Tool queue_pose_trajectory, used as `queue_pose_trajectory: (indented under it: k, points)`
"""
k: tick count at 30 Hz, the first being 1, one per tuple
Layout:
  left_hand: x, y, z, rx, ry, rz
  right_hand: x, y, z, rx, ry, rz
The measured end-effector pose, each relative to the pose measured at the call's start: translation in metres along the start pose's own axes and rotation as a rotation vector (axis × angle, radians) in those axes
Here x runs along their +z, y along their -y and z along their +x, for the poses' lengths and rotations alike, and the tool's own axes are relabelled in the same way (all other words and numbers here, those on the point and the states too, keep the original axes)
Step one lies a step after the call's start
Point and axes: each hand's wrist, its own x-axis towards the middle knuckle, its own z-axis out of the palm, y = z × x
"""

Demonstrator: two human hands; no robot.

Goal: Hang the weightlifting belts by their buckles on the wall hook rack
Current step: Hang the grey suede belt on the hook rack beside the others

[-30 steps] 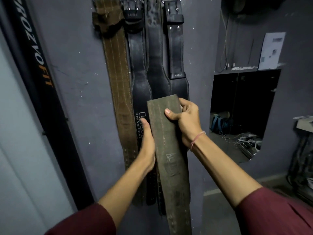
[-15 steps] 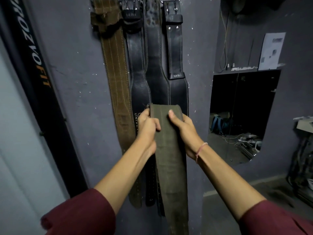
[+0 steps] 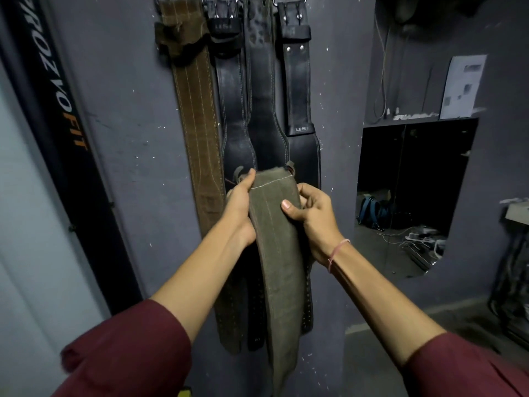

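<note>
Left fingers (image 3: 248, 179) curled shut around the left edge of the olive suede belt (image 3: 279, 253) near its top end, thumb lying up along the edge. Right fingers (image 3: 290, 207) likewise closed on the right edge, thumb pressed flat on the front face, the other fingers tucked behind. Left hand (image 3: 239, 209) and right hand (image 3: 313, 222) level with each other, the belt pinched between them at chest height, its white-stitched top end (image 3: 273, 180) turned upward. Rest of the belt hanging straight down between the forearms and out of the bottom of the view. Thin pink string bracelet (image 3: 337, 253) on the right wrist; maroon sleeves (image 3: 128, 348) pushed back to the elbows.

Just behind the held belt, against the grey wall (image 3: 128, 124), four belts already up by their buckles: a brown suede belt (image 3: 197, 110) on the left, then a black leather belt (image 3: 233, 104), a worn black belt (image 3: 262, 90), and another black belt (image 3: 299, 90) marked USI. Buckles (image 3: 289, 1) cut off at the top edge; hook rack itself out of view. Held belt overlapping the lower parts of the black ones. Black banner (image 3: 65, 124) with white and orange lettering leaning at the left. Mirror (image 3: 415, 196) on the wall to the right, a paper sheet (image 3: 462, 87) above it.
</note>
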Motion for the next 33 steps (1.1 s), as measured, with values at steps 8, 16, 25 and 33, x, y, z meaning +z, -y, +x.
queue_pose_trajectory:
  k: [8, 16, 25, 33]
  points:
    - [-0.001, 0.016, -0.001, 0.279, -0.091, -0.073, -0.040, -0.085, -0.058, 0.333, 0.188, -0.160]
    - [0.004, 0.016, 0.006, 0.440, -0.127, 0.034, 0.001, 0.003, 0.009, 0.103, 0.017, -0.016]
    - [-0.002, 0.047, -0.003, 0.660, -0.061, 0.336, 0.011, 0.011, 0.020, 0.005, -0.262, 0.053]
    - [-0.048, 0.175, -0.021, 0.393, 0.112, 0.536, -0.002, 0.031, 0.031, -0.115, -0.411, 0.048]
